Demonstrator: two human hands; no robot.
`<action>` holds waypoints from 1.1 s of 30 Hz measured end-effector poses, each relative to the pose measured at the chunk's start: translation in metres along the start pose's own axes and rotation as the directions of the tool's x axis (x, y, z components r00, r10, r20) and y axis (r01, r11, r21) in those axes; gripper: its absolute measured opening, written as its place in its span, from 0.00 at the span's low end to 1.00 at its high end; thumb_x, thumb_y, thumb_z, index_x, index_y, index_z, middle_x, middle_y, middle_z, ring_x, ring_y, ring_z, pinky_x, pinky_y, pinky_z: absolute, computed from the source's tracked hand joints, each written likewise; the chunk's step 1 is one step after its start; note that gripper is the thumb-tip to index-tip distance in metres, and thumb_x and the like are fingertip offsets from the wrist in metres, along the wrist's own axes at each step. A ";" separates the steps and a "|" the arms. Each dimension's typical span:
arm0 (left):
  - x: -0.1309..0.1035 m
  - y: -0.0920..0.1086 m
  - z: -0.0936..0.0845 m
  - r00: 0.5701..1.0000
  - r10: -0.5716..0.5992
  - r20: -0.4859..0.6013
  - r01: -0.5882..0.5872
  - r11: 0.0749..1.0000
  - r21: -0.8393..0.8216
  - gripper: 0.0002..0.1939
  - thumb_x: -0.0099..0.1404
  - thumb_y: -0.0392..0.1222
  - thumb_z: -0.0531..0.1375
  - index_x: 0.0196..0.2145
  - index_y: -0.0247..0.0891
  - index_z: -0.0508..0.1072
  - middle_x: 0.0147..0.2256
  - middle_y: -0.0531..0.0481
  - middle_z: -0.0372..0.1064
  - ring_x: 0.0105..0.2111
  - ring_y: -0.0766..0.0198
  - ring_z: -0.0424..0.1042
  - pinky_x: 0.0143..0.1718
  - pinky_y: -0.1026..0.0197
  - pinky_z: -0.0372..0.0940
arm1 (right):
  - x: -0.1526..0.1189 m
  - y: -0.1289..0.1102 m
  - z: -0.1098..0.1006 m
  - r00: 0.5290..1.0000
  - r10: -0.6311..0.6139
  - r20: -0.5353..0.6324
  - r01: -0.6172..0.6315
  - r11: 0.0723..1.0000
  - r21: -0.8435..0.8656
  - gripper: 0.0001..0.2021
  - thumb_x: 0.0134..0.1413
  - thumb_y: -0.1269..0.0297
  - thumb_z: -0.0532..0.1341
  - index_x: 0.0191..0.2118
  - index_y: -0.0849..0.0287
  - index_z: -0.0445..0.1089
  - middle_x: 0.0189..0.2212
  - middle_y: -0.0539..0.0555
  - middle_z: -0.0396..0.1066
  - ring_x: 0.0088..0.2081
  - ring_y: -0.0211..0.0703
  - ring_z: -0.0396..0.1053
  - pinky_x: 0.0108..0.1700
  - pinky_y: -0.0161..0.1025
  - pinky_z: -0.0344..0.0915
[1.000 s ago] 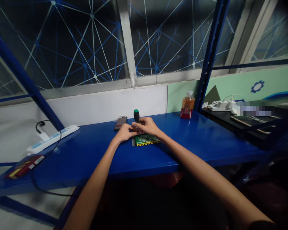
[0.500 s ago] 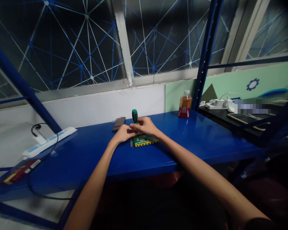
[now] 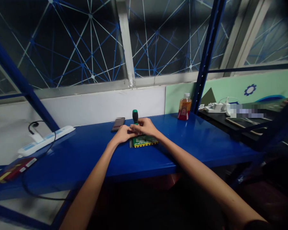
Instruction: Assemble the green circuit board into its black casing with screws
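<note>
A screwdriver with a green and black handle (image 3: 135,115) stands nearly upright over a green circuit board (image 3: 146,141) with a yellow strip along its front edge. My right hand (image 3: 146,126) reaches in from the right, its fingers bent and closed round the lower part of the screwdriver. Close against it, my left hand (image 3: 122,134) has its fingertips pinched together above the board's left side. What the left fingertips grip is hidden, as is the screwdriver's tip. The board lies flat on the blue table (image 3: 86,153).
A phone (image 3: 118,124) lies behind my left hand. A bottle of amber drink (image 3: 184,107) stands at the back right. On the left are a power strip (image 3: 48,140) with a black cable and a red box (image 3: 14,170). Blue metal posts (image 3: 207,48) rise at both sides.
The camera view has shifted slightly. Both hands stay together at the screwdriver over the board, with hardly any visible movement; the handle looks slightly turned.
</note>
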State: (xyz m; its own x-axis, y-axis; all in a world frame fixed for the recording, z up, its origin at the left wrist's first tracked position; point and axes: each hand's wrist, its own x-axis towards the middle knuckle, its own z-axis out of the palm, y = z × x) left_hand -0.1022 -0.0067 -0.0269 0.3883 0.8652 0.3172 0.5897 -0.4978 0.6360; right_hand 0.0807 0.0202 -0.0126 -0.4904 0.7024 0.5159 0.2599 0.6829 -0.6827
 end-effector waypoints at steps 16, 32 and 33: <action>0.000 0.000 0.000 1.000 -0.002 0.017 0.001 0.999 0.043 0.12 0.58 0.44 0.63 0.33 0.33 0.81 0.34 0.43 0.79 0.35 0.56 0.76 0.39 0.59 0.66 | 0.000 -0.009 -0.004 1.000 0.010 -0.013 -0.010 1.000 -0.014 0.20 0.53 0.47 0.57 0.22 0.60 0.65 0.19 0.51 0.67 0.25 0.37 0.63 0.26 0.36 0.54; 0.000 -0.007 0.000 0.994 -0.015 0.109 0.016 1.000 0.000 0.12 0.54 0.39 0.61 0.35 0.32 0.79 0.33 0.45 0.77 0.32 0.60 0.72 0.35 0.61 0.64 | 0.001 -0.001 -0.004 0.999 0.017 -0.027 -0.016 0.999 0.047 0.22 0.55 0.45 0.56 0.23 0.60 0.65 0.18 0.51 0.68 0.23 0.37 0.66 0.26 0.35 0.57; 0.000 -0.007 0.000 0.994 -0.020 0.109 0.020 1.000 -0.002 0.12 0.54 0.40 0.62 0.35 0.32 0.79 0.33 0.45 0.77 0.32 0.60 0.72 0.34 0.62 0.64 | 0.001 -0.001 -0.004 0.999 0.017 -0.030 -0.016 0.999 0.052 0.22 0.55 0.45 0.56 0.23 0.60 0.65 0.17 0.51 0.68 0.23 0.37 0.66 0.26 0.35 0.57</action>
State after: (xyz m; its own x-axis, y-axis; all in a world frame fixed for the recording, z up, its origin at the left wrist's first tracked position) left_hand -0.1063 -0.0034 -0.0310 0.4514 0.8633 0.2259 0.5962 -0.4801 0.6435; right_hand 0.0829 0.0210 -0.0089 -0.4604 0.7197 0.5196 0.2242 0.6607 -0.7164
